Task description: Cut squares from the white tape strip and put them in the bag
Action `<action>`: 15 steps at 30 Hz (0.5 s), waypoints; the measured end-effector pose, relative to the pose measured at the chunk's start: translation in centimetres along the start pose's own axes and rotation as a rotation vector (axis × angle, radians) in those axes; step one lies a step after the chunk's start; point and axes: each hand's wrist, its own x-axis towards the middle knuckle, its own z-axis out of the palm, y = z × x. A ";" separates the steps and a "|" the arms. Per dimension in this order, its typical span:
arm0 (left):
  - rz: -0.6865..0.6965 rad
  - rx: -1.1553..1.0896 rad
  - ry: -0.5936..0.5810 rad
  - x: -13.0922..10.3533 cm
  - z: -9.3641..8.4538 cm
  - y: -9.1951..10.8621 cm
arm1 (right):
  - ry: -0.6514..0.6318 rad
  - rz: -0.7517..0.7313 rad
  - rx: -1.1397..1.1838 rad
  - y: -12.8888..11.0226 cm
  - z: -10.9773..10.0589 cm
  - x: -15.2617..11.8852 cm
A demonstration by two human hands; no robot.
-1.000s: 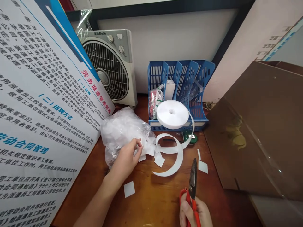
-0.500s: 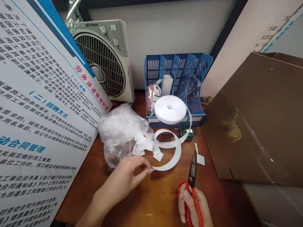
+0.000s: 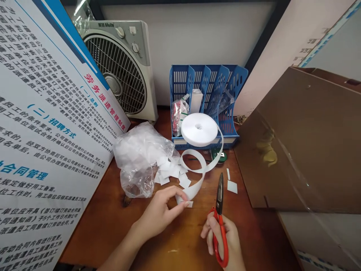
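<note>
My left hand (image 3: 166,209) pinches the end of a white strip (image 3: 196,188) between thumb and fingertips, with a short end sticking out past them. The strip curls back up to a white roll (image 3: 199,130) in front of the blue rack. My right hand (image 3: 222,237) is wrapped round red-handled scissors (image 3: 219,199), whose dark blades look closed and point away from me. Small cut white pieces (image 3: 169,169) lie heaped by a clear plastic bag (image 3: 141,154). One more square piece (image 3: 232,187) and a narrow sliver (image 3: 228,174) lie right of the blades.
A blue file rack (image 3: 208,82) stands at the back, with a green tape measure (image 3: 219,155) before it. A box fan (image 3: 118,71) is at the back left. A printed board (image 3: 50,131) leans at the left; a brown box (image 3: 304,150) stands right.
My left hand has shifted right and now pinches the strip with its short end projecting to the right. The strip's loop has drawn in. The scissors have moved slightly left, their blades still closed.
</note>
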 end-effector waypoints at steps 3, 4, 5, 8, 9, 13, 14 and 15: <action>-0.078 -0.144 -0.031 -0.6 0.4 0.7 | 0.087 -0.040 0.066 -0.2 1.6 0.4; -0.099 -0.176 -0.043 -0.8 0.7 0.7 | 0.101 -0.054 0.100 -0.2 2.2 0.6; -0.117 -0.203 -0.051 -0.9 0.9 0.7 | 0.114 -0.062 0.129 -0.3 2.7 0.8; -0.166 -0.260 -0.068 -1.3 1.3 0.2 | 0.148 -0.077 0.176 -0.3 3.9 1.3; -0.182 -0.281 -0.078 -1.4 1.3 0.0 | 0.156 -0.084 0.185 -0.3 4.1 1.3; -0.233 -0.462 -0.118 -1.7 1.0 -0.9 | 0.136 -0.103 0.202 -0.4 4.0 1.4; -0.245 -0.518 -0.117 -1.7 1.1 -1.2 | 0.130 -0.103 0.202 -0.5 3.9 1.3; -0.256 -0.570 -0.106 -1.7 1.2 -1.5 | 0.126 -0.101 0.201 -0.5 3.8 1.3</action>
